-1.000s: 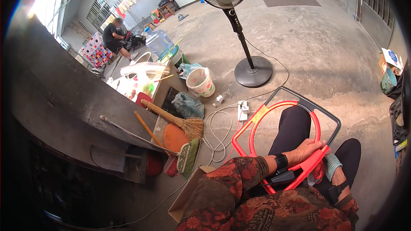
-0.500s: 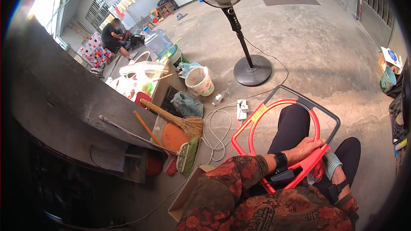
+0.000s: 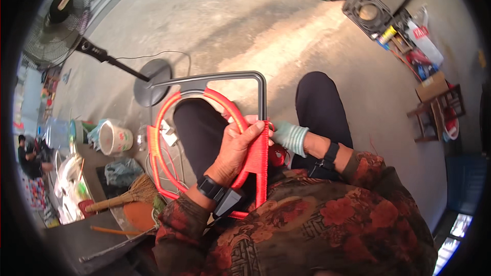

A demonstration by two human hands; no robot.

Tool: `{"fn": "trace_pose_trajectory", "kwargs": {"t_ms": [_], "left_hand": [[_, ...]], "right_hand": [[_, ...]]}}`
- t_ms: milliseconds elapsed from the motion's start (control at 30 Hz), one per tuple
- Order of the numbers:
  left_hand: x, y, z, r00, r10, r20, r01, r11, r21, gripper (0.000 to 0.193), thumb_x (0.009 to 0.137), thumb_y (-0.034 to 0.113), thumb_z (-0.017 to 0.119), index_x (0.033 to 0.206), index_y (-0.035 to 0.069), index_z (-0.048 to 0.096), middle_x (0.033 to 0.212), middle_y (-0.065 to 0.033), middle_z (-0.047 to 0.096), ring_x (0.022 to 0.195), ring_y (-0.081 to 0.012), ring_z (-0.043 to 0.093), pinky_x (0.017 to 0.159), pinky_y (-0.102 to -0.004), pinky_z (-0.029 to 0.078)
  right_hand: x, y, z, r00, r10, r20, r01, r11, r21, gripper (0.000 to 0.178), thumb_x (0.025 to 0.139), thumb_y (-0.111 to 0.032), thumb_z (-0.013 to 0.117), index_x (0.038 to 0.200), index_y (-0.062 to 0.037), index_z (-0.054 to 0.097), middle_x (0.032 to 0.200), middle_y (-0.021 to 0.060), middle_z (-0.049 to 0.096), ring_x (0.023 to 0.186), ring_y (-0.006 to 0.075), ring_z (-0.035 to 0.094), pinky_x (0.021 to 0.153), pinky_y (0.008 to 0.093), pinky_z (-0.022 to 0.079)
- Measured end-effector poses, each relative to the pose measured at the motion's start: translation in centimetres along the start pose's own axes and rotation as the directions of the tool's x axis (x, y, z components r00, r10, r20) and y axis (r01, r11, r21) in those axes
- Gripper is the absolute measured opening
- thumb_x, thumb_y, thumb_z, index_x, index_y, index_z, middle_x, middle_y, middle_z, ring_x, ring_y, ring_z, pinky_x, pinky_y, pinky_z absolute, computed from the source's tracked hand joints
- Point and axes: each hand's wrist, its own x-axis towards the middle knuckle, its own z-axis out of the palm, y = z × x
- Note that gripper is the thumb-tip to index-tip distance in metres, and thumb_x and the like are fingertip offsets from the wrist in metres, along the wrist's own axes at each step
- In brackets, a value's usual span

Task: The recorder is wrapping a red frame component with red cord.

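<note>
Over my lap stands a black metal frame (image 3: 262,92) with a ring inside it, much of both wound tightly with red cord. My bare left hand (image 3: 236,145) grips its red-wound side, thumb on top. At the outer edge of that side is my right hand (image 3: 290,138), in a pale green striped glove. Its fingers are closed at the red cord, their tips partly hidden by the frame. Just below the glove hangs a bundle of red cord (image 3: 277,155). Dark straps circle both my wrists.
A standing fan (image 3: 156,79) is ahead on the left. Also left are a patterned bucket (image 3: 115,138), a straw broom (image 3: 135,192) and a white power strip (image 3: 168,133). To the right stand a small wooden stool (image 3: 432,117) and a black crate-like item (image 3: 367,10). A person sits far left.
My view has swung right, so the fan and bucket sit further left. My left hand has shifted along the wound side, and my gloved right hand has come up beside the frame.
</note>
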Motion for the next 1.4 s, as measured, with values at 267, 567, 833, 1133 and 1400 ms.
{"fn": "trace_pose_trajectory", "kwargs": {"t_ms": [267, 567, 833, 1133, 1400], "left_hand": [[4.1, -2.7, -0.1, 0.996, -0.013, -0.091, 0.008, 0.998, -0.057, 0.015, 0.092, 0.020, 0.058, 0.092, 0.006, 0.058, 0.078, -0.0092, 0.065, 0.062, -0.0158, 0.063, 0.057, -0.0269, 0.053], [6.8, -2.5, -1.8, 0.981, -0.007, -0.194, -0.022, 0.989, -0.146, 0.029, 0.093, 0.026, 0.055, 0.102, -0.001, 0.056, 0.085, -0.0055, 0.061, 0.079, -0.0141, 0.059, 0.069, -0.0287, 0.051], [6.7, -2.4, -1.1, 0.974, 0.063, -0.218, -0.036, 0.992, 0.123, 0.052, 0.088, 0.031, 0.062, 0.127, 0.000, 0.047, 0.117, -0.0115, 0.053, 0.106, -0.0183, 0.052, 0.090, -0.0331, 0.044], [6.2, -2.8, 0.1, 0.993, 0.080, -0.092, -0.077, 0.996, 0.038, 0.042, 0.088, 0.012, 0.062, 0.124, 0.004, 0.041, 0.096, -0.0132, 0.061, 0.072, -0.0203, 0.064, 0.061, -0.0331, 0.055], [6.3, -3.3, -0.1, 0.982, 0.109, -0.156, -0.132, 0.981, -0.142, 0.018, 0.087, 0.002, 0.062, 0.104, 0.005, 0.056, 0.085, -0.0088, 0.064, 0.072, -0.0188, 0.065, 0.063, -0.0305, 0.056]], "right_hand": [[-2.9, 0.1, -1.8, 0.948, 0.290, -0.132, -0.261, 0.945, 0.199, 0.037, 0.095, -0.035, 0.048, 0.100, -0.0004, 0.062, 0.078, 0.0079, 0.063, 0.069, 0.0162, 0.060, 0.064, 0.0325, 0.049], [-10.8, 0.0, -6.4, 0.754, 0.104, -0.648, 0.529, 0.489, 0.694, 0.024, 0.091, -0.020, 0.055, 0.105, -0.0004, 0.058, 0.089, 0.0088, 0.064, 0.069, 0.0192, 0.062, 0.066, 0.0335, 0.052], [-3.4, 2.7, -1.3, 0.968, -0.203, -0.145, 0.050, 0.726, -0.686, 0.032, 0.088, -0.034, 0.055, 0.107, -0.0108, 0.063, 0.081, 0.0167, 0.067, 0.077, 0.0218, 0.068, 0.069, 0.0375, 0.052], [0.5, -3.9, -3.6, 0.878, -0.257, -0.403, 0.358, 0.913, 0.196, 0.044, 0.096, -0.043, 0.049, 0.114, -0.0048, 0.059, 0.092, 0.0053, 0.063, 0.081, 0.0121, 0.057, 0.068, 0.0225, 0.045], [0.1, -4.8, -1.4, 0.635, -0.440, -0.635, 0.178, 0.883, -0.435, 0.080, 0.075, -0.015, 0.078, 0.139, 0.0005, 0.034, 0.111, 0.0172, 0.059, 0.102, 0.0165, 0.056, 0.091, 0.0262, 0.045]]}}
